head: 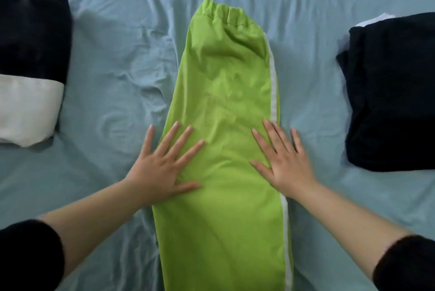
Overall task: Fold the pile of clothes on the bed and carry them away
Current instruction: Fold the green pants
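Lime-green trousers (pixel 226 92) with a white side stripe lie folded lengthwise down the middle of the bed, elastic waistband at the far end. My left hand (pixel 162 163) lies flat with spread fingers on the garment's left edge. My right hand (pixel 282 161) presses flat on its right edge, over the white stripe. Both hands are level with each other, about midway along the trousers. The near end of the trousers runs out of the bottom of the view.
A folded dark garment with a white one (pixel 28 109) beside it sits at the left. A folded dark pile (pixel 390 92) with a white edge showing lies at the right. The wrinkled pale-blue bed sheet (pixel 117 59) spreads between them.
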A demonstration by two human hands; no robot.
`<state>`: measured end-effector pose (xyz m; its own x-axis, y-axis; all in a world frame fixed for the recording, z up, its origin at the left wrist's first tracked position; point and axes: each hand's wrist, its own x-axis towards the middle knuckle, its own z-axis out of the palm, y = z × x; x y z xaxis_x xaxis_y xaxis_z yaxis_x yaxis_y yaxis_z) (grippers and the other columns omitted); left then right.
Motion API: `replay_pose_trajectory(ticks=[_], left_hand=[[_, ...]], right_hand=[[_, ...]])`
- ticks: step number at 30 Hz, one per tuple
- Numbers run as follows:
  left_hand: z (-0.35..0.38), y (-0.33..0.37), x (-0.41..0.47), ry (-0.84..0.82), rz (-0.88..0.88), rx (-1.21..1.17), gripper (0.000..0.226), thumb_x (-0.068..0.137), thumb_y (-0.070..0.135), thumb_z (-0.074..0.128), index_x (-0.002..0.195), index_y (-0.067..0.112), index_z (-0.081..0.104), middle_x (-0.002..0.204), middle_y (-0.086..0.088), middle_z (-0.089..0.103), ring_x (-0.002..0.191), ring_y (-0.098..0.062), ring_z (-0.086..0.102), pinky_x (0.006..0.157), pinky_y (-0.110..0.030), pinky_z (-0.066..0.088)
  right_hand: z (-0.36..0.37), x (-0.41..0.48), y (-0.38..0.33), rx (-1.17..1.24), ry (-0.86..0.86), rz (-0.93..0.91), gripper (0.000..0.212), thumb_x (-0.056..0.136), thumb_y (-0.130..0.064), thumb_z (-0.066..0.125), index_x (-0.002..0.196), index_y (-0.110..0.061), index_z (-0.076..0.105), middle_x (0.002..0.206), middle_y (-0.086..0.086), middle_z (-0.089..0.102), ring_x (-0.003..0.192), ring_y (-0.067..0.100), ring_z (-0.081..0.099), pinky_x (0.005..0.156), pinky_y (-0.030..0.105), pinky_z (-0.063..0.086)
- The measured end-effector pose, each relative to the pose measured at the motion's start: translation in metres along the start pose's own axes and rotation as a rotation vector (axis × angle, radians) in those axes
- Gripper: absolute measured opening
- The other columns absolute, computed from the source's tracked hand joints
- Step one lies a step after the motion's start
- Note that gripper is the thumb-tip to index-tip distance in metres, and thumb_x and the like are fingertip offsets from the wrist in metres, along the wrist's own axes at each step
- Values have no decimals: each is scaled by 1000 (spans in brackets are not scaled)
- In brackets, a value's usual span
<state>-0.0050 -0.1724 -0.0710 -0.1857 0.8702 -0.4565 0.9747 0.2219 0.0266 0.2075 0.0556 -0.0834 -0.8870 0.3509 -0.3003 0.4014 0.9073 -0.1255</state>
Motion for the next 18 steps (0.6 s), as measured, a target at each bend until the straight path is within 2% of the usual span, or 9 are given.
replay_pose_trajectory(ticks=[3, 4, 6, 7, 9, 11, 13, 14, 18], left_hand=[[-15, -17, -11, -19, 22, -129, 82, 82, 82, 9, 152, 42, -7, 163, 3, -1, 150, -26, 0, 117, -57, 2], [-26, -18, -6, 35, -47, -301, 76, 85, 77, 17, 152, 44, 3, 162, 7, 14, 148, -21, 18, 117, -49, 15], [-54, -18, 14, 288, -311, -783, 61, 90, 55, 47, 146, 37, 32, 136, 10, 45, 113, -8, 54, 95, -34, 43], [-67, -22, 30, 387, -457, -980, 57, 90, 42, 57, 143, 31, 39, 127, 9, 45, 96, -5, 58, 86, -31, 48], [-88, -33, 70, 375, -709, -1260, 55, 90, 28, 64, 140, 19, 44, 122, 2, 43, 77, -11, 60, 81, -31, 52], [-105, -45, 106, 238, -839, -1631, 39, 90, 25, 65, 126, 11, 55, 99, -6, 51, 61, -16, 55, 65, -29, 57], [-120, -52, 129, 175, -909, -1910, 8, 92, 16, 64, 96, 12, 59, 78, -6, 50, 57, -13, 52, 45, -20, 52], [-123, -55, 135, 170, -953, -1952, 8, 92, 12, 64, 88, 13, 56, 75, -6, 49, 57, -13, 54, 41, -19, 52], [-124, -64, 140, 175, -984, -1986, 17, 91, 6, 63, 102, 16, 55, 87, -6, 58, 68, -16, 61, 52, -27, 59]], right_hand=[[-20, -1, 12, 141, -23, 40, 67, 94, -57, 35, 153, -29, 17, 162, -2, 9, 146, 20, 23, 118, 46, 17], [-28, 6, 13, 266, 36, 109, 65, 94, -48, 47, 152, -25, 27, 161, -1, 19, 139, 22, 36, 114, 43, 27], [-48, 32, 13, 619, 239, 371, 53, 89, -26, 65, 139, -19, 47, 143, 4, 46, 99, 22, 61, 94, 37, 47], [-60, 52, 13, 816, 294, 515, 49, 88, -20, 66, 134, -18, 50, 132, 5, 53, 83, 20, 62, 82, 35, 51], [-84, 94, 14, 1250, 219, 772, 42, 89, -17, 67, 127, -19, 50, 112, 3, 60, 59, 15, 63, 52, 25, 50], [-104, 129, 16, 1596, 25, 936, 30, 89, -19, 68, 113, -21, 51, 89, 3, 61, 40, 7, 57, 34, 15, 39], [-115, 151, 17, 1789, -90, 997, 19, 89, -19, 67, 103, -19, 53, 72, 6, 63, 36, 7, 57, 30, 14, 39], [-117, 158, 16, 1833, -113, 988, 16, 92, -17, 64, 102, -17, 52, 67, 9, 65, 36, 10, 59, 31, 16, 43], [-114, 164, 7, 1865, -128, 944, 9, 100, -10, 49, 96, -17, 47, 111, 12, 61, 48, 21, 68, 50, 38, 59]])
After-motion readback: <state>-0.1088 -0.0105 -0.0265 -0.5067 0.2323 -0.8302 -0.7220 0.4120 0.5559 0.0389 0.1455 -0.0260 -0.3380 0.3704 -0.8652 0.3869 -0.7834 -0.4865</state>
